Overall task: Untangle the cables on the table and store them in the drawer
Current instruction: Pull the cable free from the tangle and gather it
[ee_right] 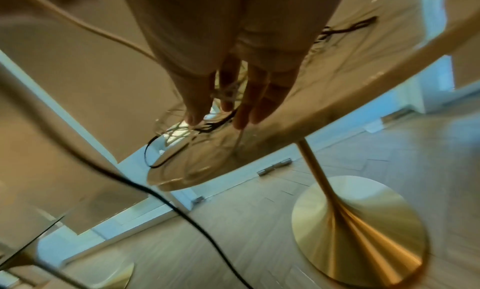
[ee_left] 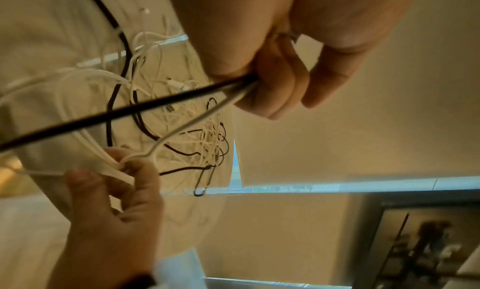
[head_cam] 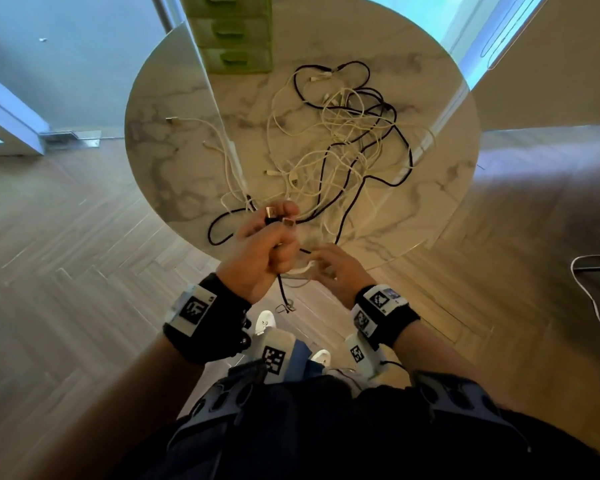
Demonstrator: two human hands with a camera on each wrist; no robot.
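From the head view, your left hand (head_cam: 257,251) grips a black cable (head_cam: 222,220) and plugs, while the tangle (head_cam: 343,140) sprawls mid-table (head_cam: 174,161), near the green drawers (head_cam: 236,32). The left wrist view shows your right hand (ee_left: 109,201) pinching white cables (ee_left: 114,166); pulling could tighten knots. From the right wrist, slack dangles floorward and might snag.

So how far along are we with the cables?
Early. Nothing looks stored: the green drawer unit at the table's far edge has its drawers shut. In hand: the left hand grips a black cable and a white cable, plug ends up; the right hand pinches white strands. Left: the cable tangle is still knotted on the table.
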